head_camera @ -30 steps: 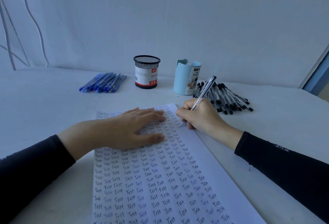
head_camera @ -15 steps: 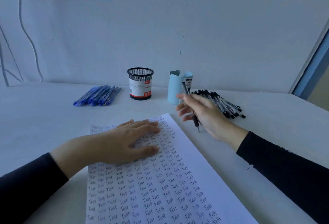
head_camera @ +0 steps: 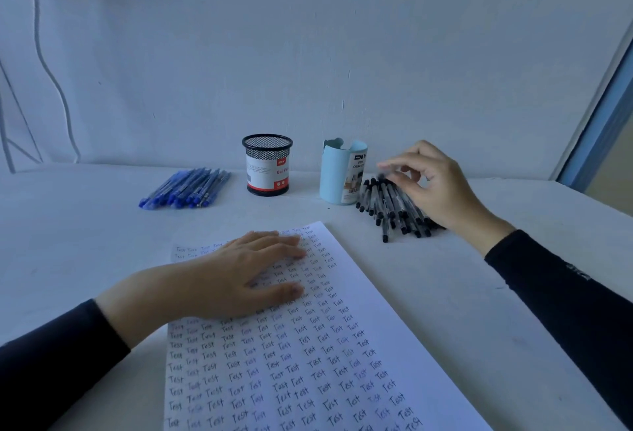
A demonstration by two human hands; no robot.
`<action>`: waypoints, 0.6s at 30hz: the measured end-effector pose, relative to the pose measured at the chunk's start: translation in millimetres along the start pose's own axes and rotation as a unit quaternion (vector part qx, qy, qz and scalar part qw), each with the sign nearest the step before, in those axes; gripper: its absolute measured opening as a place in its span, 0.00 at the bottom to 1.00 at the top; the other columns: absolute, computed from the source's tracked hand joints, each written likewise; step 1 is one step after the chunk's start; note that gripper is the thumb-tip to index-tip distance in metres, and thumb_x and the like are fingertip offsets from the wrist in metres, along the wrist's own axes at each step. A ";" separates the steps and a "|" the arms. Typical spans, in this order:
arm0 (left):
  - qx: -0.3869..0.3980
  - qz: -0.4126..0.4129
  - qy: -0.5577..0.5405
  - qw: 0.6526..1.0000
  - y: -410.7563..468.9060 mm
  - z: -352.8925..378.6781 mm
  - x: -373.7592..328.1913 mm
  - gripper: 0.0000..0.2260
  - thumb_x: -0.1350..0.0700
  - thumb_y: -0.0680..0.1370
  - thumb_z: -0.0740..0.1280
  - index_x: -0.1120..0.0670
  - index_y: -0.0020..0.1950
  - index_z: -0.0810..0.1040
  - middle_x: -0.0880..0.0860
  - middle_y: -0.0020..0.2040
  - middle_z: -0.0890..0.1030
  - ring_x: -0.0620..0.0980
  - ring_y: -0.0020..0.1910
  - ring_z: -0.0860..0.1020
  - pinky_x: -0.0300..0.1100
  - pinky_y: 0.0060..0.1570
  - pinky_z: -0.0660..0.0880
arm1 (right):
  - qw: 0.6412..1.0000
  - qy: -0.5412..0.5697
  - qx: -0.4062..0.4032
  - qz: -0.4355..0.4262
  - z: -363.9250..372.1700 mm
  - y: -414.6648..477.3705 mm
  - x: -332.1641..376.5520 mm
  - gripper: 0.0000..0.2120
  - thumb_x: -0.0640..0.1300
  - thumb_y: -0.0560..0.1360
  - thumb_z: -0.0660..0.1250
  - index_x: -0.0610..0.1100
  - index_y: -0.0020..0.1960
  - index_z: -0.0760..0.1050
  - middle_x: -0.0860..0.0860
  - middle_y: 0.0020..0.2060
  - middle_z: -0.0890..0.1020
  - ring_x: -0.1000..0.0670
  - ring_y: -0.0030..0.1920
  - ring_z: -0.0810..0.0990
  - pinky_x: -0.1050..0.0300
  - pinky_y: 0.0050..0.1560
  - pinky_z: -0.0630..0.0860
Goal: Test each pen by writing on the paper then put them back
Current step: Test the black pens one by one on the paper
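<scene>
Head view, near to far.

Paper (head_camera: 342,362): one white sheet on the white table (head_camera: 85,242), angled, covered in rows of handwritten "Test".

Left hand (head_camera: 233,273): palm down on the sheet's upper part, fingers straight and close together, pressing it flat. Dark sleeve.

Right hand (head_camera: 435,187): raised over the far end of the black pens (head_camera: 390,211), fingers curled, thumb and forefinger drawn close. The fingertips are blurred, and whether they pinch a pen cannot be told.

Black pens: loose pile, right of the sheet, just beside the light-blue organiser (head_camera: 342,173).

Mesh cup (head_camera: 268,166): black, labelled, upright, left of the organiser.

Blue pens (head_camera: 185,189): flat bundle, further left.

Wall (head_camera: 308,36): pale, with a hanging cable (head_camera: 51,70) at the left.
</scene>
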State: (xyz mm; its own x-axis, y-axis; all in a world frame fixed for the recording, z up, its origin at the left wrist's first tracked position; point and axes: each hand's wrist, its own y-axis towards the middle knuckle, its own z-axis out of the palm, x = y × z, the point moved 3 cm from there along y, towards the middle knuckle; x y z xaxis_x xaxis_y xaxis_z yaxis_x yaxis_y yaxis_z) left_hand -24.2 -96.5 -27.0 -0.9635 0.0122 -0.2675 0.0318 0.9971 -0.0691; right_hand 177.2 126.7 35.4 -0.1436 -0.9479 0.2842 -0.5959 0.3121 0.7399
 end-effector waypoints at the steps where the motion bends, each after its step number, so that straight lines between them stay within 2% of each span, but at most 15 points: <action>1: -0.003 -0.005 0.015 1.000 -0.6 -0.5 -0.5 0.32 0.25 0.72 0.49 0.31 0.74 0.55 0.33 0.76 0.51 0.34 0.75 0.47 0.43 0.76 0.46 | 0.999 -0.043 0.017 -0.008 -2.3 -3.4 -11.4 0.10 0.36 0.76 0.69 0.45 0.55 0.83 0.48 0.43 0.76 0.51 0.41 0.75 0.64 0.45 0.72; 4: -0.024 -0.017 0.073 0.997 -4.4 -4.0 -4.6 0.30 0.26 0.72 0.47 0.30 0.75 0.55 0.34 0.76 0.49 0.37 0.74 0.50 0.39 0.71 0.47 | 0.990 -0.118 0.075 0.031 1.6 -17.3 -42.3 0.13 0.30 0.75 0.68 0.42 0.56 0.82 0.49 0.51 0.76 0.49 0.46 0.78 0.59 0.47 0.73; 7: -0.045 -0.033 0.096 0.994 -8.4 -7.3 -15.4 0.30 0.28 0.74 0.45 0.32 0.75 0.55 0.34 0.76 0.52 0.36 0.70 0.57 0.36 0.69 0.54 | 0.972 -0.171 0.130 0.095 8.6 -23.9 -57.1 0.21 0.24 0.74 0.62 0.41 0.60 0.80 0.49 0.56 0.75 0.46 0.47 0.78 0.58 0.44 0.72; 10: -0.068 -0.076 0.122 0.987 -14.7 -5.9 -22.7 0.34 0.27 0.72 0.36 0.35 0.76 0.54 0.37 0.76 0.56 0.39 0.71 0.60 0.41 0.70 0.59 | 0.957 -0.190 0.168 0.138 8.2 -21.6 -53.6 0.31 0.21 0.72 0.55 0.44 0.67 0.76 0.50 0.63 0.75 0.45 0.56 0.77 0.59 0.48 0.69; 12: -0.058 -0.110 0.162 0.979 -19.8 -3.1 -21.9 0.39 0.25 0.68 0.31 0.35 0.77 0.49 0.42 0.78 0.55 0.45 0.74 0.59 0.46 0.71 0.59 | 0.954 -0.227 0.150 0.126 5.1 -19.3 -41.8 0.34 0.23 0.71 0.54 0.47 0.71 0.73 0.51 0.66 0.74 0.46 0.60 0.76 0.59 0.51 0.69; 14: -0.016 -0.136 0.153 0.979 -20.8 1.2 -17.8 0.38 0.24 0.69 0.34 0.34 0.77 0.43 0.44 0.80 0.49 0.48 0.78 0.53 0.51 0.75 0.54 | 0.971 -0.191 0.115 0.088 8.7 -16.6 -19.2 0.30 0.26 0.73 0.56 0.49 0.69 0.75 0.52 0.63 0.76 0.56 0.52 0.76 0.63 0.47 0.70; 16: 0.011 -0.130 0.117 0.985 -13.9 4.0 -14.4 0.34 0.25 0.71 0.39 0.33 0.77 0.41 0.43 0.80 0.44 0.48 0.79 0.46 0.52 0.76 0.45 | 0.987 -0.077 0.139 0.036 26.3 -17.3 11.4 0.21 0.33 0.77 0.59 0.49 0.64 0.78 0.53 0.56 0.80 0.61 0.43 0.75 0.68 0.43 0.69; 17: 0.014 -0.120 0.101 0.988 -8.5 5.1 -12.3 0.33 0.26 0.73 0.40 0.33 0.77 0.41 0.43 0.80 0.43 0.47 0.79 0.43 0.52 0.76 0.42 | 0.984 -0.035 0.172 0.010 38.7 -20.3 25.8 0.16 0.38 0.80 0.60 0.50 0.63 0.79 0.54 0.55 0.81 0.62 0.45 0.77 0.66 0.47 0.71; 18: 0.016 -0.110 0.084 0.990 -2.8 5.9 -9.9 0.32 0.27 0.74 0.42 0.32 0.76 0.42 0.41 0.79 0.42 0.46 0.78 0.41 0.51 0.76 0.40 | 0.977 -0.019 0.213 -0.008 50.2 -24.2 37.6 0.14 0.44 0.81 0.61 0.50 0.64 0.78 0.56 0.58 0.81 0.62 0.52 0.78 0.62 0.55 0.73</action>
State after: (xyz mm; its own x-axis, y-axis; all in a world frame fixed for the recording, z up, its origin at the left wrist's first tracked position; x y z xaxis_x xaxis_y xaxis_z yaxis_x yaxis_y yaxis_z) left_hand -13.2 -99.9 -29.8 -0.9786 -0.1903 -0.0783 -0.1784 0.9742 -0.1382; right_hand 146.5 80.4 -2.3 -0.1561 -0.9565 0.2463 -0.8717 0.2507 0.4210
